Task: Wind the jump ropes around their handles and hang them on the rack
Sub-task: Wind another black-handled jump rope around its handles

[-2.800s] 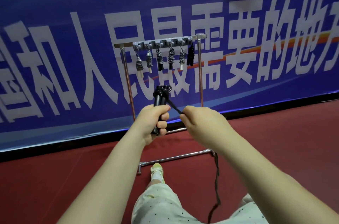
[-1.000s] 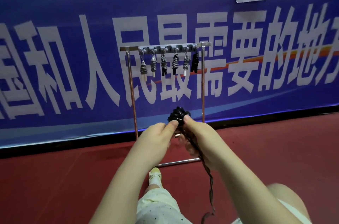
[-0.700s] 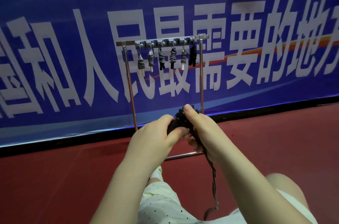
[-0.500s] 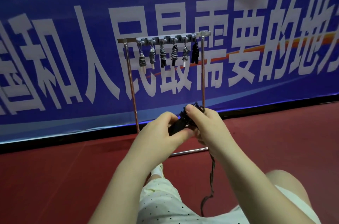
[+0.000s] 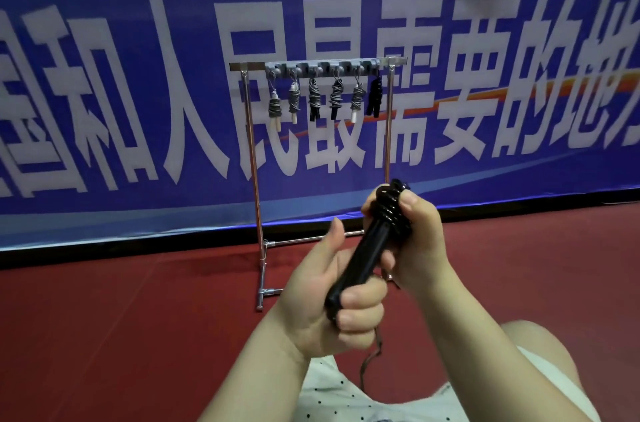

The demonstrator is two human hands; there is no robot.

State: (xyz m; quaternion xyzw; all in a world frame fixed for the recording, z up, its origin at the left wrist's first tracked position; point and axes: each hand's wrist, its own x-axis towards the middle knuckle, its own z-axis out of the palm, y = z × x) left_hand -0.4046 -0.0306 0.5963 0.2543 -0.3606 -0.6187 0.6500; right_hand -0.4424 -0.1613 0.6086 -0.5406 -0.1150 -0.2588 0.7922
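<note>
Hanging on the rack (image 5: 318, 62) are six wound ropes (image 5: 314, 97); before it, left hand (image 5: 329, 297) grips black handles (image 5: 360, 259), right hand (image 5: 415, 241) clasps coils (image 5: 391, 210), tail (image 5: 370, 359) unwound.

The left hand (image 5: 329, 297) grips the low end of the black handles (image 5: 360, 259), which tilt up to the right; the right hand (image 5: 415, 238) holds the wound rope coils (image 5: 393, 207) (loose rope (image 5: 372, 356) dangles below). Behind, six bundles hang on the rack (image 5: 254, 158).

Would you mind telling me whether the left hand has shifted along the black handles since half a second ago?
Yes. The left hand now grips the handles' lower end, farther below the rack's bottom rail.
</note>
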